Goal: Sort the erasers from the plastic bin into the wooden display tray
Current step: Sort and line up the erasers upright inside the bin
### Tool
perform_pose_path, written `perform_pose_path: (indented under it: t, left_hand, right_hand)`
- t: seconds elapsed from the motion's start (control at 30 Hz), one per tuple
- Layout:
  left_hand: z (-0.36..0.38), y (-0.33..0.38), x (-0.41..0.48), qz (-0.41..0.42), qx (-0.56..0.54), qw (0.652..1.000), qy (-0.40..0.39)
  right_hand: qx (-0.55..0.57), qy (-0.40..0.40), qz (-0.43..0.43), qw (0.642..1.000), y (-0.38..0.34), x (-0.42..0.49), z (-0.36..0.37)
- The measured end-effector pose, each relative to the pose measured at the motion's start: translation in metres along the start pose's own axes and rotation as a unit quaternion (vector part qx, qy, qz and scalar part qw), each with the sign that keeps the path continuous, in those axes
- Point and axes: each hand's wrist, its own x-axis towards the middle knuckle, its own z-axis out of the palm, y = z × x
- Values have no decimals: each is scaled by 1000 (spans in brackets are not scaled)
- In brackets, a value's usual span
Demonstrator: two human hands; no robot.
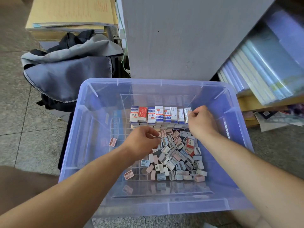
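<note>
Grey speckled floor tiles carry the translucent blue plastic bin. Your right hand pinches the rightmost white boxed eraser (long axis upright); your left hand curls, grasp indeterminate.

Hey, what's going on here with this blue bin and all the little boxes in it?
A person reaches into the plastic bin with both arms. The right hand pinches the end eraser of a row of boxed erasers standing along the far side. The left hand hovers with curled fingers over a loose pile of small pastel pieces; whether it holds one is unclear.
</note>
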Motion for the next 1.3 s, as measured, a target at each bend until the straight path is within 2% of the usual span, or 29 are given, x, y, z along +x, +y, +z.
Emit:
perform_pose_path:
  t: [0.17,0.3,0.37,0.43,0.5,0.6,0.67,0.77,0.97,1.07,1.23,1.3]
  left_hand:
    - [1,-1,1,6,55,998,-22]
    - [-1,-3,10,49,205,976,-50]
    - [1,-6,17,65,269,959,-57]
    - [5,-11,23,79,342,933,-77]
    - [10,-19,28,114,422,893,-104]
    - [14,-37,35,186,497,836,-137]
    - [15,-44,37,197,539,802,-165]
    - [14,-48,35,195,587,760,-200]
    - [10,-49,35,207,623,721,-222]
    - [1,-46,35,207,642,704,-222]
    - [-17,-35,33,160,638,727,-197]
    - [-19,-33,32,143,629,743,-178]
  right_hand:
    - [-43,-17,-28,999,-3,-21,-20]
    - [-70,-64,-110,989,0,-48,-51]
    - [-93,-129,-143,977,7,-56,-60]
    - [-163,-218,-168,947,15,-61,-61]
    - [-269,-288,-203,896,19,-60,-50]
    - [-388,-341,-213,830,23,-49,-17]
    - [-433,-353,-189,808,24,-39,4]
    - [-442,-341,-155,815,25,-29,22]
    - [-376,-349,-107,852,34,-29,33]
    - [-370,-375,-132,840,34,-34,30]
    - [-318,-417,-207,826,31,-41,30]
    - [-276,-398,-222,846,30,-38,29]
